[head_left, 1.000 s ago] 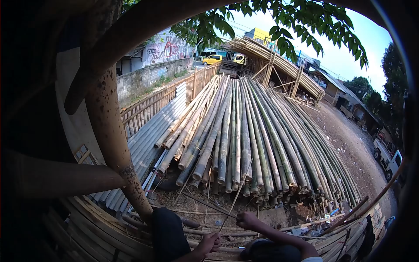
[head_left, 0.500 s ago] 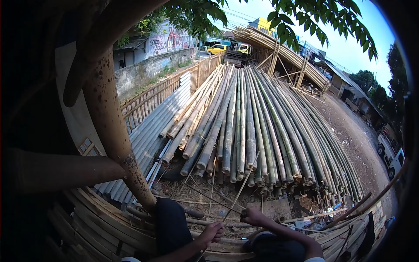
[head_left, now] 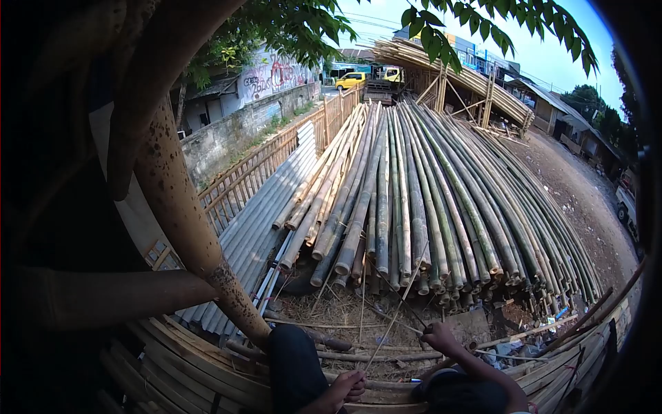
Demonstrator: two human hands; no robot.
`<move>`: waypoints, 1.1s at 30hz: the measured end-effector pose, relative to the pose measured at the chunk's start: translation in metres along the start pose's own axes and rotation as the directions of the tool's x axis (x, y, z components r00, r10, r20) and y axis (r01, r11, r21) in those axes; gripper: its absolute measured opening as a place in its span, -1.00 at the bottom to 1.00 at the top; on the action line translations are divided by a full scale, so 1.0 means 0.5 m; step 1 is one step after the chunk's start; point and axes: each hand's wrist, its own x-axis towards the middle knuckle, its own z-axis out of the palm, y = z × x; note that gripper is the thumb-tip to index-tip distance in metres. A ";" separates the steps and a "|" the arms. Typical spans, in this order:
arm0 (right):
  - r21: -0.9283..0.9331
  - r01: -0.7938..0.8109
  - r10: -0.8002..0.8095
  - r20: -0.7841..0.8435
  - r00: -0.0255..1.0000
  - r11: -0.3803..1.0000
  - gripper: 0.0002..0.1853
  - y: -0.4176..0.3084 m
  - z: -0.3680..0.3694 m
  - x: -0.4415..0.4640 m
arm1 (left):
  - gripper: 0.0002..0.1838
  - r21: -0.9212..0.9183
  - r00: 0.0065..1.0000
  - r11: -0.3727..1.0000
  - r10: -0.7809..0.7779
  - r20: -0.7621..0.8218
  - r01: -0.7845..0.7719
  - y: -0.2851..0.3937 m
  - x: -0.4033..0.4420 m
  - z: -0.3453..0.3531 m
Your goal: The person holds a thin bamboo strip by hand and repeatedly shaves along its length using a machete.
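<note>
My left hand [head_left: 347, 388] is closed around the lower end of a thin bamboo strip [head_left: 392, 319]. The strip slants up and away from it toward the cut ends of the bamboo poles [head_left: 414, 200]. Farther right and a little higher, my right hand [head_left: 440, 339] is a closed fist. A thin, dark, stick-like piece [head_left: 416, 317] runs up to its fingers; what the fist holds is too small to make out. My dark-trousered knee [head_left: 295, 362] is left of the left hand.
A thick spotted bamboo post [head_left: 181, 200] rises close on the left. Split bamboo slats [head_left: 186, 372] lie around my legs. Grey corrugated sheets [head_left: 255, 207] and a bamboo fence [head_left: 329, 127] flank the poles. More poles [head_left: 455, 72] rest on a rack behind; a dirt path [head_left: 586, 207] runs right.
The whole view has shifted, moving the scene right in the picture. Both hands stay closed. The dark piece at my right hand points more steeply upward than before and looks shorter.
</note>
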 end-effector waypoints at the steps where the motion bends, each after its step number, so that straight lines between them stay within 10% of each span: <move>1: -0.114 0.095 -0.088 0.071 0.994 0.989 -0.71 0.003 0.009 0.001 | -0.77 0.033 1.000 0.999 0.026 -0.001 -0.026 0.001 0.017 0.002; 9: -0.189 0.386 -0.321 0.299 0.899 0.903 -0.75 -0.141 0.021 -0.044 | -0.77 0.097 0.996 0.992 0.082 -0.026 -0.080 -0.004 0.016 0.052; 13: -0.336 0.175 -0.193 -0.022 0.981 0.926 -0.76 -0.048 0.020 0.002 | -0.78 0.097 0.980 0.979 0.186 -0.064 -0.180 0.015 -0.016 0.032; 17: 0.470 -0.350 0.402 -0.010 0.916 0.810 -0.87 -0.002 -0.026 0.010 | -0.77 0.096 0.995 0.995 0.012 -0.094 -0.003 -0.006 -0.058 0.033; 19: 0.689 -0.397 0.546 0.002 0.838 0.607 -0.89 0.062 -0.012 0.023 | -0.78 0.062 0.997 0.997 -0.039 -0.061 0.042 -0.020 -0.053 0.029; 21: 0.485 0.005 0.133 -0.251 0.959 0.874 -0.86 0.201 0.027 0.048 | -0.79 0.047 0.998 0.997 -0.054 0.018 0.053 -0.011 -0.035 0.037; 23: 0.792 -0.317 0.527 -0.008 0.850 0.522 -0.82 0.058 -0.075 0.008 | -0.78 0.045 0.996 0.997 -0.071 0.052 0.069 0.018 0.002 0.038; 33: 0.177 -0.290 0.314 -0.128 0.941 0.941 -0.69 -0.027 -0.187 0.029 | -0.70 0.137 0.994 0.990 -0.031 0.101 0.017 0.156 0.199 -0.002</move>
